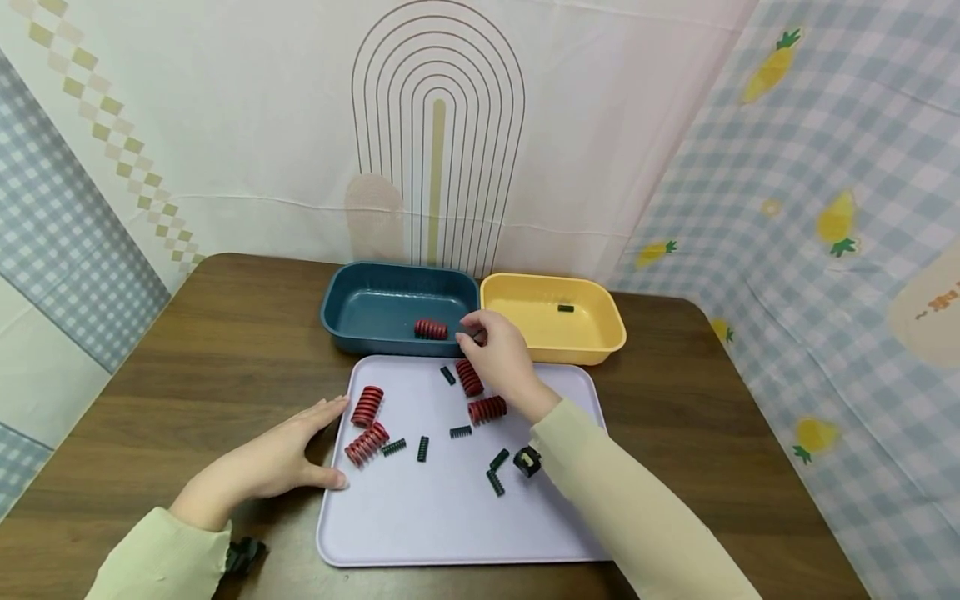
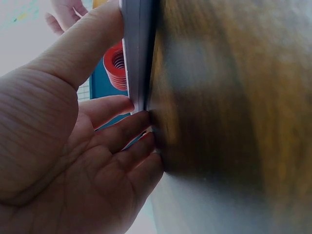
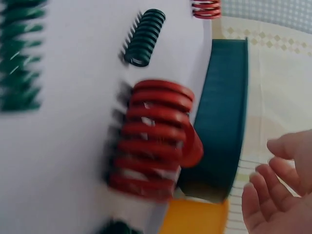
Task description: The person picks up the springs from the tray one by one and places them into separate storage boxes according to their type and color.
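My right hand [image 1: 501, 354] hovers over the inner front corner of the blue bin [image 1: 375, 344], fingers loosely bent and nothing visible in them. Just below it on the lilac tray [image 1: 420, 521] lie two thick red coil springs [image 1: 487, 409]. The right wrist view shows one red spring [image 3: 151, 139] up close, with the hand apart from it. My left hand [image 1: 283, 452] rests against the tray's left edge, fingers extended and thumb spread. Two more red springs [image 1: 367, 406] lie near its fingertips. Several small dark green springs [image 1: 423, 448] are scattered across the tray.
One red spring [image 1: 431, 329] lies inside the blue bin. In the yellow bin [image 1: 573, 356] beside it is a small dark spring [image 1: 566, 308]. Both bins stand behind the tray on a brown wooden table [image 1: 690, 417], near a fabric-covered wall [image 1: 285, 150].
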Tool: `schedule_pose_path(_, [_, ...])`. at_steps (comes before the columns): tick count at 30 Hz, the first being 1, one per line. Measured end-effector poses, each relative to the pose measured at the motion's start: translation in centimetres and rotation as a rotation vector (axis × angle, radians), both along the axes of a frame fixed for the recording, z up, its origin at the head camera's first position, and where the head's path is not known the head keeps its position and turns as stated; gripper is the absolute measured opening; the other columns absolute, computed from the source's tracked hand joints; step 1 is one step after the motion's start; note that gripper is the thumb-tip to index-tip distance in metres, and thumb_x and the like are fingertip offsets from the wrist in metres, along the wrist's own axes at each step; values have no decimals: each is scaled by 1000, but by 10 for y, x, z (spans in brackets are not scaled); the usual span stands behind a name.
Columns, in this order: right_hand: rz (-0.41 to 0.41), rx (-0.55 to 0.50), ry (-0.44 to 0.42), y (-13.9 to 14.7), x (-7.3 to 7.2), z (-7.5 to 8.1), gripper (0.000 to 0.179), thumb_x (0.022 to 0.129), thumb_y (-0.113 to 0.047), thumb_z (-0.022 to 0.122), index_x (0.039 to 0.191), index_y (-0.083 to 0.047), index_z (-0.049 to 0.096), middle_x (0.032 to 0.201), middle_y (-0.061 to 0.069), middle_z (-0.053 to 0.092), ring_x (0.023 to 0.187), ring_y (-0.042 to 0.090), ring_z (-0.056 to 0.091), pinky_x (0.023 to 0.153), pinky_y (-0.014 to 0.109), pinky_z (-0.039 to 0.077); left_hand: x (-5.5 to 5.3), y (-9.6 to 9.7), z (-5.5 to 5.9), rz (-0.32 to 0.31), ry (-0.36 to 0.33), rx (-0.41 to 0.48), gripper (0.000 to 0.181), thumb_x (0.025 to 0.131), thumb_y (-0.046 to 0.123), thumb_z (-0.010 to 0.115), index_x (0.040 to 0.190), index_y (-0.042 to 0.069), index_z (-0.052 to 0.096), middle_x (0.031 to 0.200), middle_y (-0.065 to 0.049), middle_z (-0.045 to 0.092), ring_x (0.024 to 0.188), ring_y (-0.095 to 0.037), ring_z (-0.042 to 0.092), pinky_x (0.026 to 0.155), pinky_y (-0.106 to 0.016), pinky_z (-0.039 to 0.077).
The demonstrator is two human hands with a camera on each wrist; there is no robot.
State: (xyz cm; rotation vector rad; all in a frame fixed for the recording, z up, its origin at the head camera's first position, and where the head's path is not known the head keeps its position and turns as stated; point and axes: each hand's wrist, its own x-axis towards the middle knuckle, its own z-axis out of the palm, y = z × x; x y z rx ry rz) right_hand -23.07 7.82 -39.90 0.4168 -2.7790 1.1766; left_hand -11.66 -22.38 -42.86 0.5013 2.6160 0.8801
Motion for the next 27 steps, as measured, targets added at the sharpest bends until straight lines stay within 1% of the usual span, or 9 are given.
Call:
schedule_pose_path(5, [74,-50,-23,26,12,7,22,92,-25,68,110,-13,66,96,-6,62,84,12,57,74,29,52,1,0,0,-3,15,3,108,72,55,79,150,0,29,152,-24,28,138,-47,22,108,-63,22])
schedule_pose_path(9, [114,-50,-65,49,20,6,23,90,-27,71,108,-13,67,96,-5,63,85,13,59,75,29,52,0,0,-1,-1,10,0,108,72,55,79,151,1,28,152,-24,27,138,-47,22,108,-63,21])
schedule_pose_path(16, [136,48,-174,87,29,-6,30,88,-28,73,111,-10,67,94,-4,63,85,15,58,74,31,51,0,2,2,3,-12,-14,109,72,54,80,151,1,27,152,-26,27,138,-47,21,107,-63,21])
schedule_pose_path(19, [137,57,-214,99,32,-13,30,87,-28,75,109,-9,68,92,-4,64,84,15,58,71,32,51,0,3,2,11,-13,-22,109,71,54,81,151,1,28,151,-28,27,138,-48,22,107,-64,22])
schedule_pose_path(22, [165,46,-232,108,33,-21,27,86,-23,76,106,-8,68,89,-2,64,82,15,59,69,30,51,1,5,2,24,-8,-31,108,70,53,82,150,0,31,148,-31,30,136,-49,24,106,-64,22])
schedule_pose_path(25, [191,48,-237,113,32,-29,23,85,-19,77,102,-6,69,87,-1,65,81,14,60,69,28,51,2,6,1,34,12,-36,107,69,54,82,148,-1,34,146,-30,34,135,-48,29,106,-63,25])
schedule_pose_path(26, [196,50,-239,115,32,-31,22,84,-18,77,100,-5,69,86,0,65,80,14,60,69,27,51,3,5,1,34,25,-32,106,69,53,82,147,-1,35,145,-30,37,133,-48,31,106,-62,26])
schedule_pose_path(27, [197,54,-242,116,31,-32,21,84,-17,77,99,-6,69,86,0,65,80,14,60,69,27,51,3,5,1,35,36,-23,105,70,53,82,147,-2,36,144,-29,39,131,-46,37,105,-61,29])
